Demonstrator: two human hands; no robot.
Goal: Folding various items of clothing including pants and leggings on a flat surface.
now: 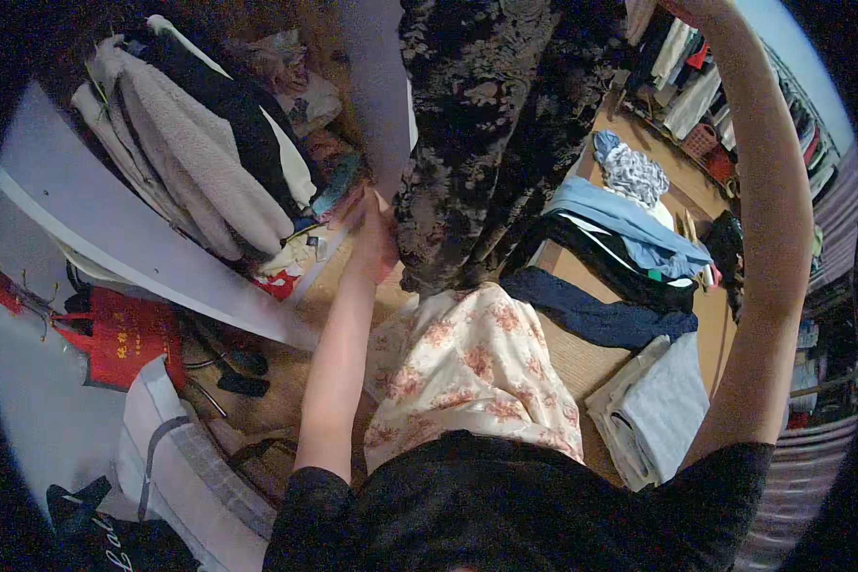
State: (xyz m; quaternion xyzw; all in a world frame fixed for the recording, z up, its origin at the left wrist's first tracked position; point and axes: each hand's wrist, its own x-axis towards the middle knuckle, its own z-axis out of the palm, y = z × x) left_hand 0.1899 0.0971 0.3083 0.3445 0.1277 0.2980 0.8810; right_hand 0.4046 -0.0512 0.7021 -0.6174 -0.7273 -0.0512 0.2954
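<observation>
A dark garment with a brown mottled pattern (486, 143) hangs in front of me, from the top of the view down to my lap. My left hand (380, 239) is at its left edge, touching or very near the cloth. The fingers are partly hidden and blurred, so their grip does not show. My right arm is raised along the right side. Only a sliver of my right hand (676, 8) shows at the top edge, and what it holds is cut off. Cream floral fabric (472, 357) covers my lap below the garment.
On the right lie folded grey cloth (651, 415), a navy garment (600, 307), blue clothing (622, 222) and a crumpled grey-white cloth (633, 171). Clothes hang on racks (693, 107) beyond. Left are a fluffy grey garment (179, 143), a red bag (132, 336) and a pale curved panel (150, 243).
</observation>
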